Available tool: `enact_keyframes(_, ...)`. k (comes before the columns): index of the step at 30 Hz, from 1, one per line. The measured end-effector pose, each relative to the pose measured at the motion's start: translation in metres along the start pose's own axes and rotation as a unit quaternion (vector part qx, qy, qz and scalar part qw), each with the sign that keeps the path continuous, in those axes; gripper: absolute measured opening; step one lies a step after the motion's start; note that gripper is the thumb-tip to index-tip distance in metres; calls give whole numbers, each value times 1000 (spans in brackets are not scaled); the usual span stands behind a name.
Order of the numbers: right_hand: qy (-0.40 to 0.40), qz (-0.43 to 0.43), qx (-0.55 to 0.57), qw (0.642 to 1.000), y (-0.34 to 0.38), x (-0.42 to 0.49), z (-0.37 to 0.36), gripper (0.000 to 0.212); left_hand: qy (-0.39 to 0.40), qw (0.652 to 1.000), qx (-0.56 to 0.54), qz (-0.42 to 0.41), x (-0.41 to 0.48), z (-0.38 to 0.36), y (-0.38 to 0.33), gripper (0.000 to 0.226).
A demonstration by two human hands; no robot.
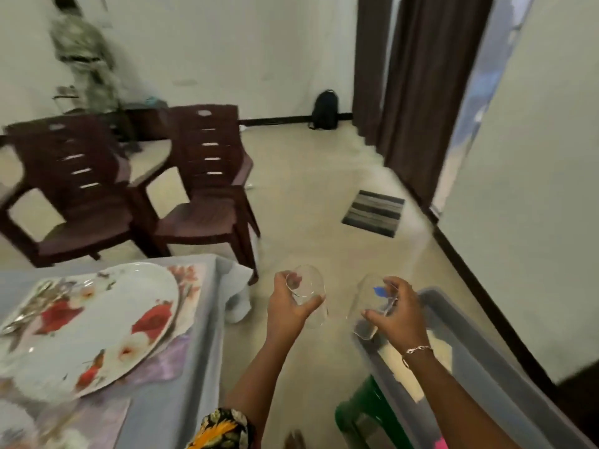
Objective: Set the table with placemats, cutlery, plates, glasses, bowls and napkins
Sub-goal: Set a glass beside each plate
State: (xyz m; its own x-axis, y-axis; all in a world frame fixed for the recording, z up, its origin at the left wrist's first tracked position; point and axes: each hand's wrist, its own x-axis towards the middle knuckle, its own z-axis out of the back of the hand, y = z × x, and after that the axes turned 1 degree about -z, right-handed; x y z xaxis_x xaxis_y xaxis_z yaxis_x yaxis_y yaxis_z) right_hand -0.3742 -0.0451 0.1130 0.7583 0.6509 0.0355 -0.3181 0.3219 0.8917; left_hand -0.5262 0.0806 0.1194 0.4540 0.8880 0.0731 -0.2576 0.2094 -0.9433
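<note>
Both forearms reach forward from 6 o'clock, held out over the bare floor between the table and a grey tub. The left hand (pixel 290 306) has its fingers and thumb curled around a clear glass (pixel 308 294), which lies tilted with its open mouth turned toward the camera. The right hand (pixel 397 314), a bracelet (pixel 416 350) at its wrist, is wrapped around a second clear glass (pixel 369 311), also tilted; a small blue mark shows at its side. This hand hangs over the near corner of the grey tub (pixel 479 348) at 4 o'clock; what the tub holds cannot be made out. At 8 o'clock, on the table (pixel 197 348), a flowered plate (pixel 94 325) rests on a placemat (pixel 189 280), with cutlery (pixel 32 306) blurred on its left edge.
</note>
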Motion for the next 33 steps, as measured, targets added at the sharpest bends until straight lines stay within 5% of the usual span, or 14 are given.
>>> enact_keyframes(19,166,153,102,969,160,194,-272,56,-280,958,1,60,178,195,50,50)
enact_keyframes(33,386,278,87,875,248,315,-443,58,-441,891,2,105,294,256,96,55)
